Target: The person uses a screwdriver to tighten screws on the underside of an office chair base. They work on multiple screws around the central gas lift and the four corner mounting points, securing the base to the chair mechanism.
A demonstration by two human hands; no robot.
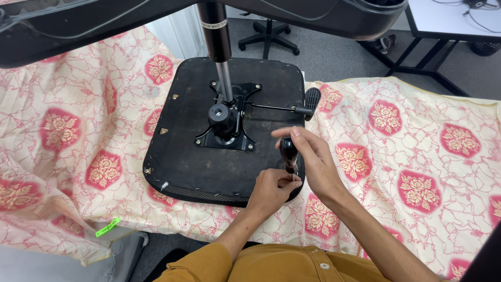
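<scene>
Grey carpeted room; one surface draped in one cream cloth printed with red floral medallions.

Seat base, one: black, square with rounded corners, lying underside up at the middle of the cloth. Taken as landmark for all places below.

Mounting plate, one: black metal, fixed at the centre of the seat base, with one gas cylinder rising from it toward the camera.

Lever, one: thin rod running from the mounting plate to the right edge of the seat base, ending in one black paddle.

Screwdriver, one: dark handle, held upright over the near right corner of the seat base; its tip is hidden behind the hands.

Left hand, one: at the near right corner of the seat base, fingers pinched together low on the screwdriver shaft.

Right hand, one: just right of the left hand, fingers closed about the screwdriver handle.

Clip, one: bright green, on the cloth's hanging edge, below the near left corner of the seat base.

Chair base, one: black, star-shaped, on the carpet beyond the far edge of the seat base.

Desk, one: white top, black frame, beyond the far right of the seat base.

Containers: one dark bin, partly in view beside the desk; contents cannot be told.
</scene>
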